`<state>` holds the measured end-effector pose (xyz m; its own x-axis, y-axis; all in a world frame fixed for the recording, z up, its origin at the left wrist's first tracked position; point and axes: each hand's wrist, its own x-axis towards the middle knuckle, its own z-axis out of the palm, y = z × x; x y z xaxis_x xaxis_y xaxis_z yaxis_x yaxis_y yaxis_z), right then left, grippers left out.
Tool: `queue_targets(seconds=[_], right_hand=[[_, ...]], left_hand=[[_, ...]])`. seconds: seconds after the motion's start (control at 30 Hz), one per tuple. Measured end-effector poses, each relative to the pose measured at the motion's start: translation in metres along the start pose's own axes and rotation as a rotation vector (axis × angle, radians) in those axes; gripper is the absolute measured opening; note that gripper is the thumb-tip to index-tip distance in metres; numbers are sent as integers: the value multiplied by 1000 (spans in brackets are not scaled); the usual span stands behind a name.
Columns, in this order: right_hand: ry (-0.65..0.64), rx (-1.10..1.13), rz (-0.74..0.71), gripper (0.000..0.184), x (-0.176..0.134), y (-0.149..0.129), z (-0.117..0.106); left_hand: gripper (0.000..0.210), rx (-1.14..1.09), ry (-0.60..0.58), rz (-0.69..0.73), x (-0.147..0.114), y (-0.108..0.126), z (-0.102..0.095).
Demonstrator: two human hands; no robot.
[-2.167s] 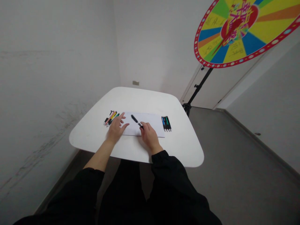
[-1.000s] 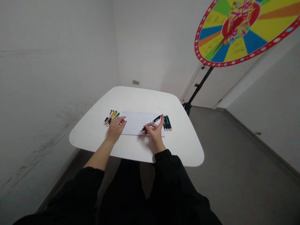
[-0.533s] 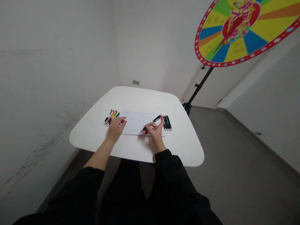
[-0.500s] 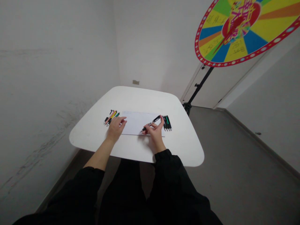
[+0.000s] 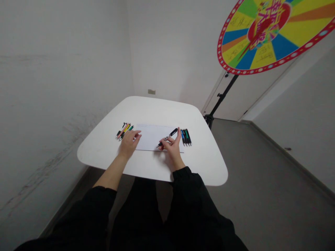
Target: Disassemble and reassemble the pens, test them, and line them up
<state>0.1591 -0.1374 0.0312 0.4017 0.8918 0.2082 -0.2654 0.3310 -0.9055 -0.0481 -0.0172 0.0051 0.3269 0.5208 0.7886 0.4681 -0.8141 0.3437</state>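
My right hand (image 5: 171, 144) grips a black and silver pen (image 5: 167, 136), its tip slanting down to the left over a white sheet of paper (image 5: 150, 134). The index finger is raised beside the pen's upper end. At the paper's left edge rests my left hand (image 5: 129, 141), fingers apart and holding nothing. Just beyond it lies a loose group of pens (image 5: 123, 130) in black, pink, yellow and green, partly hidden by the hand. To the right of my right hand, several pens (image 5: 187, 137) lie side by side, one blue and one green among black ones.
Everything lies on a white table (image 5: 162, 109) with rounded corners. A colourful prize wheel (image 5: 261, 38) on a black tripod stand (image 5: 222, 99) stands behind it to the right. Walls close in at the left and back; grey floor (image 5: 261, 167) stretches to the right.
My right index finger has straightened and lifted at the pen's upper end, exposing more of the blue pen beside it. My left hand has stayed put.
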Motion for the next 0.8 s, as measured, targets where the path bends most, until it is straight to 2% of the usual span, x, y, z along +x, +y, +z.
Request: queue_targets(seconds=[0.23,0.47,0.67,0.8], right_hand=[[0,-13,-13,112,4,7,-6],[23,-43,-4,79,10,15,-12],[63,-124,61,43,11,20,-19],[96,-224,61,39,8,18,-26]], left_hand=[[18,-10,16,21,0,0,0],[18,-3,1,6,1,0,-1],[17,-6,-6,16,1,-1,-1],[18,0,-11,18,1,-1,0]])
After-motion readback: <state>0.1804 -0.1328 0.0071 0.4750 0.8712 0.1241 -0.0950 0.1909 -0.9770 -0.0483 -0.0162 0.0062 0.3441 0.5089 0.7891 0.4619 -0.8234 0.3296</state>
